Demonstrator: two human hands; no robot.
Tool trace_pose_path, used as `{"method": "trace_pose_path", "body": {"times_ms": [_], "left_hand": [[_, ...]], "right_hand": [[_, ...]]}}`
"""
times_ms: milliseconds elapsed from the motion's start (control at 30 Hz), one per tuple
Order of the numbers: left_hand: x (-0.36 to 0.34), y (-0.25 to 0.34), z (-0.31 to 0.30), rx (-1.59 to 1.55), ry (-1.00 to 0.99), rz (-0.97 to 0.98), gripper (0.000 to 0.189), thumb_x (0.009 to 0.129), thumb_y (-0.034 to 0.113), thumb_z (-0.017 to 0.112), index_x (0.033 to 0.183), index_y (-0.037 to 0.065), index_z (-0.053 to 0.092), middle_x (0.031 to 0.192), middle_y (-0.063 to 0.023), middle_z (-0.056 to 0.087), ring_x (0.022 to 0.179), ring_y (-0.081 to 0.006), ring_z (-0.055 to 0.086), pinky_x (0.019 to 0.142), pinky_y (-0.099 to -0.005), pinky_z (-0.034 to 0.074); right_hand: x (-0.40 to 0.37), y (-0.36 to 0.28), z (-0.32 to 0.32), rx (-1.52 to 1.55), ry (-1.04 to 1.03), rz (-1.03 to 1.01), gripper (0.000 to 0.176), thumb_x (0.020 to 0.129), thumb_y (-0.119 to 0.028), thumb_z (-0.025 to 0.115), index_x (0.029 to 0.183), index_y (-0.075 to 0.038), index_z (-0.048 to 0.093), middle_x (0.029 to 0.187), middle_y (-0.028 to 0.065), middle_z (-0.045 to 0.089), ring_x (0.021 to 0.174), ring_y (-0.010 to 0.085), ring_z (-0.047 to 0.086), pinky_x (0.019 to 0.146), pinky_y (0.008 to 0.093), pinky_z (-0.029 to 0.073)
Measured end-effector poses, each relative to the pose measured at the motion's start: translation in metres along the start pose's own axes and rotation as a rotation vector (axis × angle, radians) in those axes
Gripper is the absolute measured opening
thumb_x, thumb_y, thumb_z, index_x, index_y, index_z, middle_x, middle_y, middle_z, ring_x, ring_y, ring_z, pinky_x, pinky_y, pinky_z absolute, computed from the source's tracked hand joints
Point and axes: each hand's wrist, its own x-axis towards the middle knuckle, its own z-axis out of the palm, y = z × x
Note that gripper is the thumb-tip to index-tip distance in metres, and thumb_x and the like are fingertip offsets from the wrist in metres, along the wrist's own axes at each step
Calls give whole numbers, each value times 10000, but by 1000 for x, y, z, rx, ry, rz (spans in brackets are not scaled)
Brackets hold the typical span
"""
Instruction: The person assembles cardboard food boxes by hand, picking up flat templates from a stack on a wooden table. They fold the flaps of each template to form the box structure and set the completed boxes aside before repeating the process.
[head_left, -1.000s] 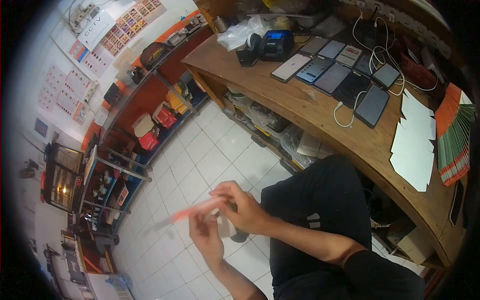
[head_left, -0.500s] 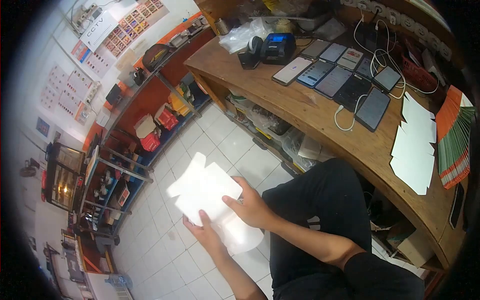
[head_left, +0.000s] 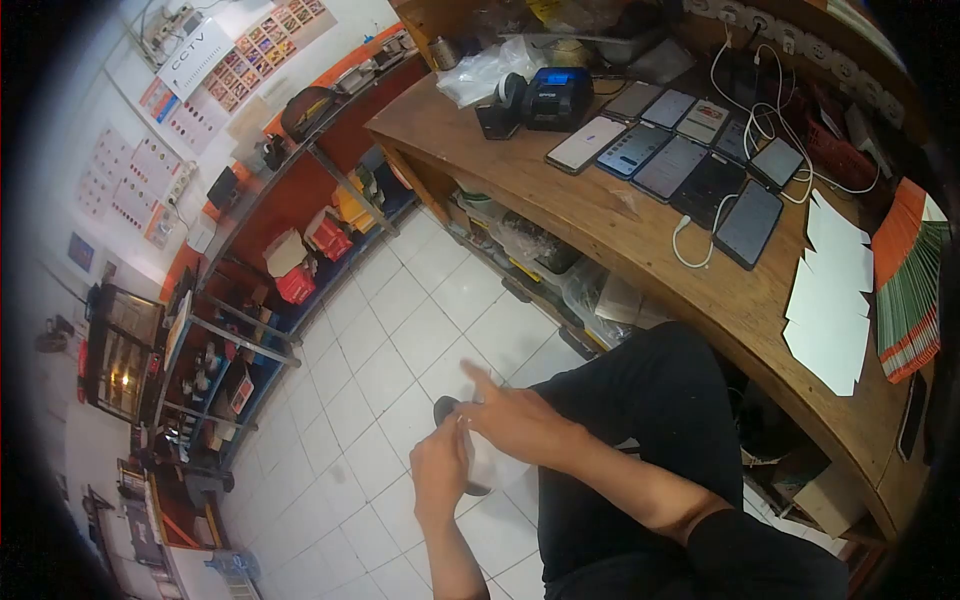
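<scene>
My left hand [head_left: 440, 472] and my right hand [head_left: 525, 425] meet low in front of my knee, over the tiled floor. The left fingers are curled closed. My right thumb reaches the left fingertips, while the right index finger points up and away, smeared by motion. A tiny whitish bit shows where the fingers meet; what they grip is mostly hidden. Below and between the hands is a pale patch [head_left: 492, 466] that I cannot identify, with dark, shoe-like edges beside it. To the right, flat white cut card blanks [head_left: 828, 300] lie on the wooden table.
The wooden table [head_left: 640, 245] curves along my right, bearing several phones [head_left: 668, 165] with white cables and a small black printer [head_left: 557, 98]. A fanned stack of orange and green card [head_left: 908, 290] lies at its right end. My knee [head_left: 650, 370] is close to the table's edge.
The large white card no longer shows spread out between my hands. My left hand has moved right, and the hands have come together. The card blanks on the table stay put.
</scene>
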Motion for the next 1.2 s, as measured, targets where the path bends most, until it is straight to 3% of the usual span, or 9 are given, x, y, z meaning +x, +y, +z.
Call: {"method": "trace_pose_path", "body": {"times_ms": [133, 400, 467, 567, 700, 833, 900, 1033, 1200], "left_hand": [[-7, 7, -13, -95, -85, -22, 259, 1015, 174, 492, 1089, 31, 695, 841, -232, 677, 768, -420, 653, 706, -467, 508], [-30, -42, -13, -236, 56, 48, 439, 1047, 325, 436, 1259, -9, 626, 1146, -217, 693, 1088, -368, 660, 951, -423, 505], [-29, -51, 2, -680, 542, -89, 640, 1061, 486, 324, 1423, -23, 462, 1492, -179, 472, 1392, -302, 437, 1143, -393, 352], [-34, -73, 11, -1694, 433, -443, 724, 1055, 562, 247, 1491, -6, 357, 1555, -152, 367, 1405, -285, 393, 1166, -409, 310], [-33, -53, 11, -1673, 459, -416, 623, 1071, 476, 346, 1473, 1, 372, 1438, -166, 483, 1301, -281, 499, 1091, -410, 407], [-33, -49, 0, -1442, 539, -550, 560, 1040, 418, 502, 1367, -33, 454, 1307, -164, 578, 1162, -258, 613, 929, -389, 533], [-35, -39, -5, -1330, 594, -530, 549, 1041, 442, 490, 1303, -40, 478, 1250, -152, 591, 1122, -241, 622, 914, -376, 533], [-51, -18, -19, -945, 634, -613, 546, 1039, 464, 495, 1242, -43, 485, 1147, -134, 595, 1032, -205, 614, 873, -333, 518], [-58, -25, -27, -807, 409, -274, 495, 1031, 400, 551, 1239, -43, 479, 1027, -125, 625, 917, -175, 613, 804, -292, 501]], "right_hand": [[7, 9, -15, 17, -237, -88, 167, 903, -118, 590, 854, -1, 699, 979, 192, 681, 877, 360, 693, 732, 452, 560], [13, 22, -30, 69, -203, -241, 143, 885, -124, 599, 957, -35, 686, 979, 111, 685, 873, 302, 686, 719, 411, 550], [13, 19, -33, 160, -26, -277, 169, 921, -128, 591, 1020, -22, 678, 1058, 128, 689, 892, 279, 689, 772, 393, 558], [10, 14, -21, 572, 35, -413, 232, 941, -130, 611, 1133, -11, 665, 1172, 161, 675, 974, 265, 691, 854, 361, 554], [4, -17, -23, 608, -250, -209, 224, 942, -151, 618, 1091, 4, 681, 1283, 221, 619, 1052, 334, 674, 890, 389, 544], [9, -32, -15, 618, 220, -355, 424, 1006, -197, 558, 1393, -28, 521, 1316, 173, 604, 1038, 317, 661, 877, 390, 545], [10, -34, -16, 1373, -171, 336, 424, 1061, -233, 468, 1434, -31, 470, 1269, 143, 619, 934, 210, 643, 841, 328, 543], [12, -41, -12, 1249, -121, 67, 471, 1086, -310, 399, 1431, 5, 453, 1076, 106, 659, 799, 101, 566, 714, 289, 511], [0, -50, -13, 756, 36, -14, 352, 1046, -275, 482, 1032, 49, 618, 768, 140, 605, 701, 296, 604, 669, 428, 454]]}}
